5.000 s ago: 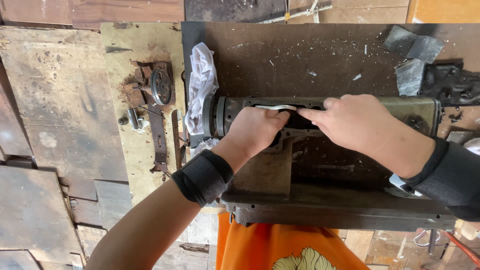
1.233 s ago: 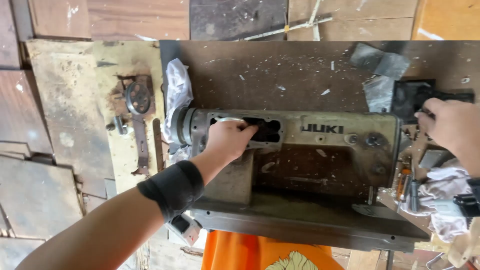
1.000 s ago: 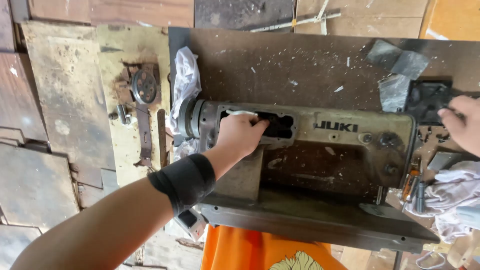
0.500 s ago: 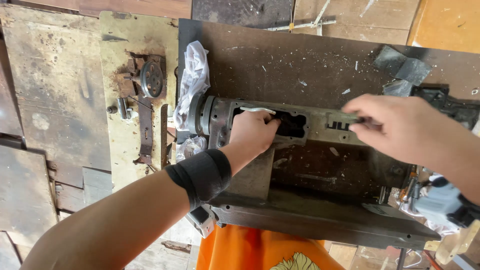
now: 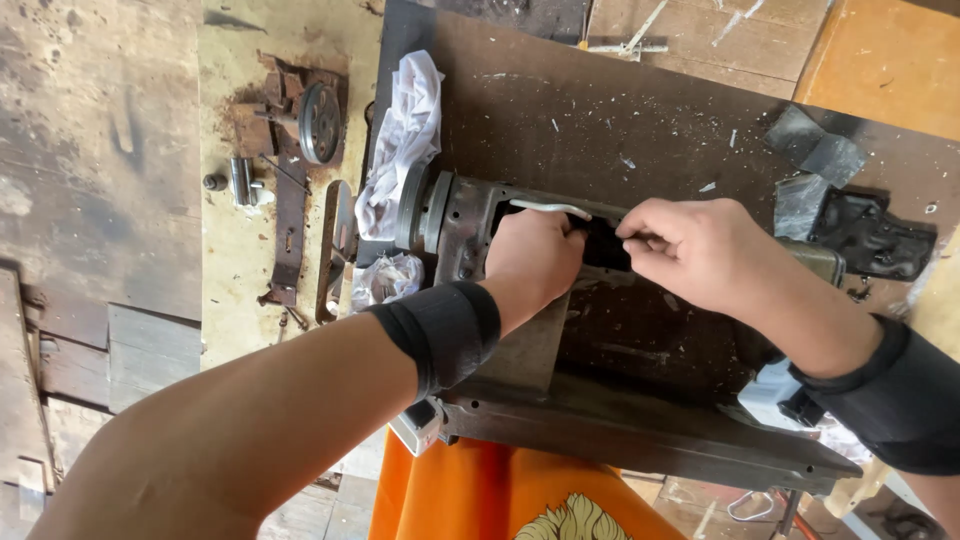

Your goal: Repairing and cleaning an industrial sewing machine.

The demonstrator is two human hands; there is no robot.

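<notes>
Hands meet at the open top slot of a grimy sewing machine (image 5: 600, 300) lying on a dark bench (image 5: 600, 110): left hand (image 5: 535, 255) curled inside, grip contents hidden, right hand (image 5: 690, 245) pinching something small beside it, white rag (image 5: 405, 140) nearby.

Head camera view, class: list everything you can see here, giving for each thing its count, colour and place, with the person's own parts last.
sewing machine: one, grimy olive-grey, lying on its side on the dark board, top cover open.
white rag: one, beside the machine's handwheel end.
rusty pulley bracket: one, brown, on the pale board at left.
flat rusty metal bars: two, below the bracket.
grey tape pieces: two, on the dark board at upper right.
black metal part: one, far right.
orange cloth: one, bottom edge.
left hand: one, black wristband, fingers inside the machine's opening.
right hand: one, black wrist wrap, fingertips at the same opening.
</notes>
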